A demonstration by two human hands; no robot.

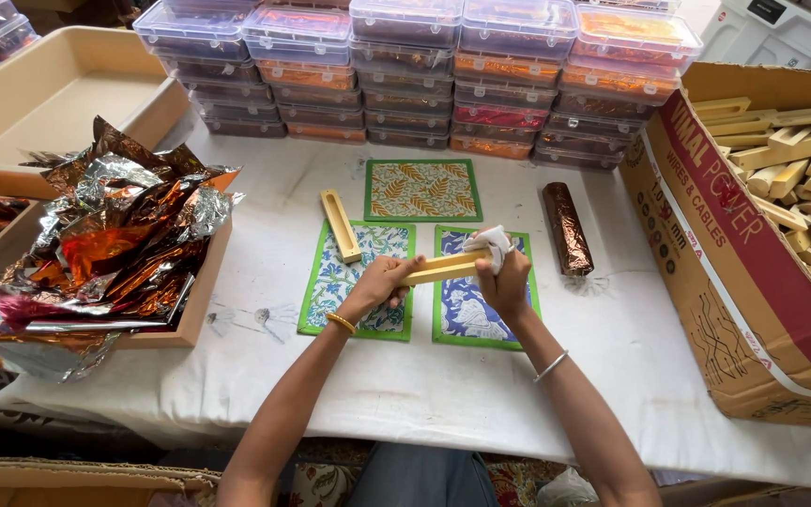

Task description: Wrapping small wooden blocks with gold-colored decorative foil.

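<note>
Head view, looking down on white cloth-covered table (443, 385). L hand (379, 282) curled around near end of a pale wooden bar (439, 268), fingers wrapped, gold bangle at wrist. R hand (504, 280) clamped on bar's other end, fingers pressed together w/ a white cloth wad (493, 240) pinched against the wood. Bar held roughly level, just above table, over gap btw two patterned mats: green-bordered blue floral mat (335, 286) under L hand, green-bordered mat w/ darker blue print (466, 314) under R hand. Third mat, green w/ orange leaf print (421, 189), lies beyond them, flat, apart from hands. Second wooden bar (340, 225), slotted along top, lies slanted across upper edge of the floral mat, not touched. Copper-foil wrapped roll (566, 228) lies on cloth to R of the mats, near R hand but apart. Far edge: stacked clear lidded plastic boxes (405, 75) in several columns, orange/red contents inside. R side: open cardboard carton (734, 282) full of loose pale wooden pieces (804, 178). L side: heap of crumpled copper/silver foil sheets (110, 244) sitting on shallow wooden tray (194, 314); bigger beige tray (49, 94) behind it.
</note>
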